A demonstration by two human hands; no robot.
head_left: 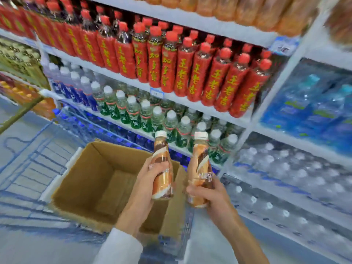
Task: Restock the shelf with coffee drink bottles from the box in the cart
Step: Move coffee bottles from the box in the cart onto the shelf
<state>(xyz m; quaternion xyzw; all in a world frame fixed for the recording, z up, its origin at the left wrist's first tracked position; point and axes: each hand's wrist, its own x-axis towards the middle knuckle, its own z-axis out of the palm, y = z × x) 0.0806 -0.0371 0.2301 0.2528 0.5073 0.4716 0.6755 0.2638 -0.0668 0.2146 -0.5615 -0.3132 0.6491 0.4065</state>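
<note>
- White shelf (280, 79): rows packed; coffee slot not visible.
- Blue wire cart (38, 159) carries open cardboard box (91, 168) beside shelf, presumably for short reach.
- Left hand (152, 174) grips left bottle (162, 168), right hand (207, 193) grips right bottle (201, 164); both upright by box, likely ready for shelving.

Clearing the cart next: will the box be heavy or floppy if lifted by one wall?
Likely light: the box shows only bare cardboard inside where visible. Its thin walls and loose open flaps would probably flex, so one-wall lifting may buckle it. It should slide rather than roll.
</note>
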